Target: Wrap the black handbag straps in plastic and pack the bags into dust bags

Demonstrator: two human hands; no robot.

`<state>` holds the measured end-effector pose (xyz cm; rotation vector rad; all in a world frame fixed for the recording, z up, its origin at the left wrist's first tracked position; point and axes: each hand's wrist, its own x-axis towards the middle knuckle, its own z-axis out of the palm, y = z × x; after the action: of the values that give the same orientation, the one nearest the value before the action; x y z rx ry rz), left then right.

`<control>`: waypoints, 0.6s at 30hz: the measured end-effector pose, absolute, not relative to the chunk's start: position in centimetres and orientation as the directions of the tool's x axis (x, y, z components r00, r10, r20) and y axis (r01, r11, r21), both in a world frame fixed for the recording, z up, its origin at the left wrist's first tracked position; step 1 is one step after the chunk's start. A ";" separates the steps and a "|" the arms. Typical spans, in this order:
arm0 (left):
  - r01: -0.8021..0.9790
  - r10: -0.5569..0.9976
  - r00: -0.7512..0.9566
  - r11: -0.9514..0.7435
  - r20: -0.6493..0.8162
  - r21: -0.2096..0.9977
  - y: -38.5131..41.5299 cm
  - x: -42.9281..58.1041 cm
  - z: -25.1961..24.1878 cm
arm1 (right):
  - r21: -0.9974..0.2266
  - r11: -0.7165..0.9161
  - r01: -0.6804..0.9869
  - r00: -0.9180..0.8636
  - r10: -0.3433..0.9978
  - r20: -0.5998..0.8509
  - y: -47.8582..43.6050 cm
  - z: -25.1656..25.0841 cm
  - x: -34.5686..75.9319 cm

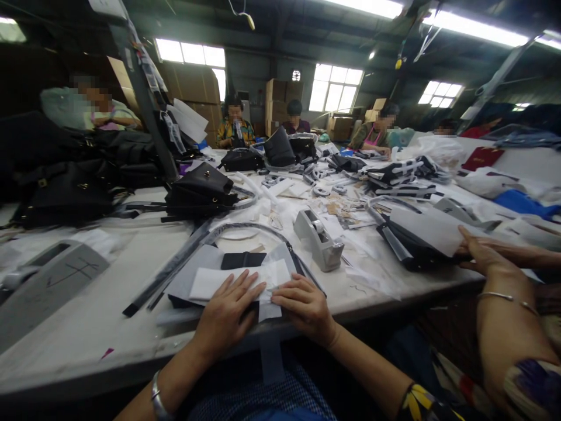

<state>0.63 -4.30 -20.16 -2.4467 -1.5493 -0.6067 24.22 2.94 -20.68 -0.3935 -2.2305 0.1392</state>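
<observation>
In front of me a black handbag [177, 301] lies at the table's edge under white tissue paper [208, 283]. A black flap or strap piece [243, 260] shows above the paper. The bag's long handle [210, 234], in clear wrapping, arches behind it. My left hand [232, 310] lies flat on the paper, fingers spread. My right hand [307, 304] rests beside it, fingertips on the paper's right part; its thumb is hidden. Between the hands a pale translucent strip [270, 307] crosses the paper and hangs down over the table's edge.
A grey tape dispenser [322, 240] stands behind my right hand, another [52, 286] at far left. Black bags [201, 190] and paper scraps cover the table [127, 245]. At right, a co-worker's hand [482, 251] touches a paper-covered bag [401, 242]. Several people sit opposite.
</observation>
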 end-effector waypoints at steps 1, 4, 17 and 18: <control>0.894 0.830 0.366 -0.439 0.422 0.089 -4.4 0.7 -19.9 | -0.210 0.950 0.233 -0.611 0.311 0.728 3.0 -20.7 24.4; 0.882 0.855 0.350 -0.438 0.383 0.175 -4.5 0.7 -19.2 | -0.129 0.968 0.215 -0.665 0.242 0.707 3.2 -21.0 25.0; 0.920 0.769 0.244 -0.376 0.591 0.110 -3.7 1.6 -21.7 | -0.219 0.931 0.292 -0.593 0.356 0.722 2.5 -21.0 24.2; 0.922 0.762 0.248 -0.376 0.598 0.096 -3.7 1.6 -21.9 | -0.225 0.923 0.311 -0.580 0.372 0.725 2.6 -21.3 23.9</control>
<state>1.56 -3.72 -21.91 -2.2486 -1.5646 -0.8327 23.90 2.58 -21.26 -0.4833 -2.2301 0.0923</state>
